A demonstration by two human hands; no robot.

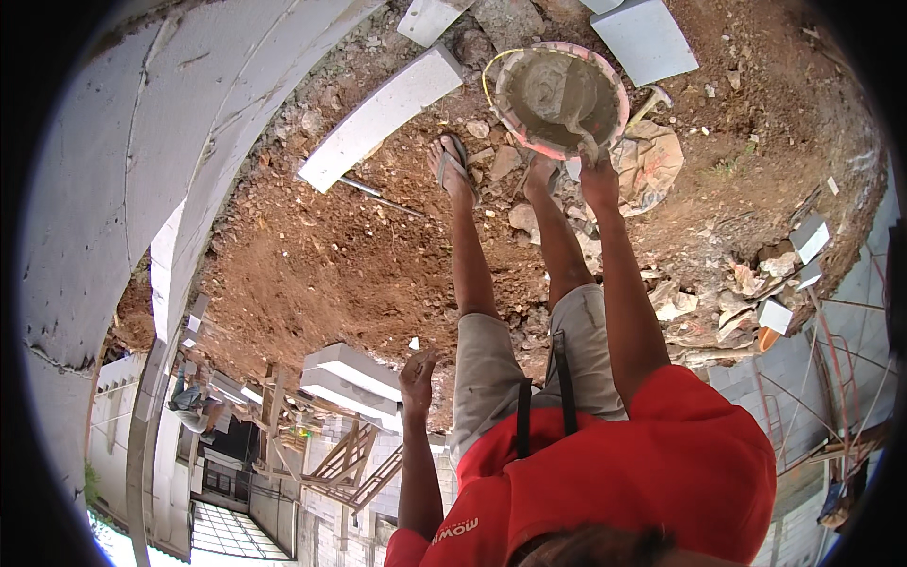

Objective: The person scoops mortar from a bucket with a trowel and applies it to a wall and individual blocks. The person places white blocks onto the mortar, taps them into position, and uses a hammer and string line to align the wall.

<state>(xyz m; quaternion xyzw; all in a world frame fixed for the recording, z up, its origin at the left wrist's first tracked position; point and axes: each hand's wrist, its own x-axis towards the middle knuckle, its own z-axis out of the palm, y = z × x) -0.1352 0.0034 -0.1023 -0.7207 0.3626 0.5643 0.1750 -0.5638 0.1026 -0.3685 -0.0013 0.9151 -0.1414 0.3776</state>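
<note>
Bucket [623, 102] with a pink rim sits on rough reddish soil [312, 269], just beyond the feet [451, 163], among stones [505, 163] and pale blocks [383, 118]; a grey wall [85, 189] curves along the left. Wet grey mortar [529, 94] lies in it. The right hand [597, 172] is at its near rim; whether it clamps that or a tool, I cannot tell. The left hand [418, 376] hangs well apart, its grip unclear. White lettering [455, 529] marks the red shirt [614, 472].
</note>
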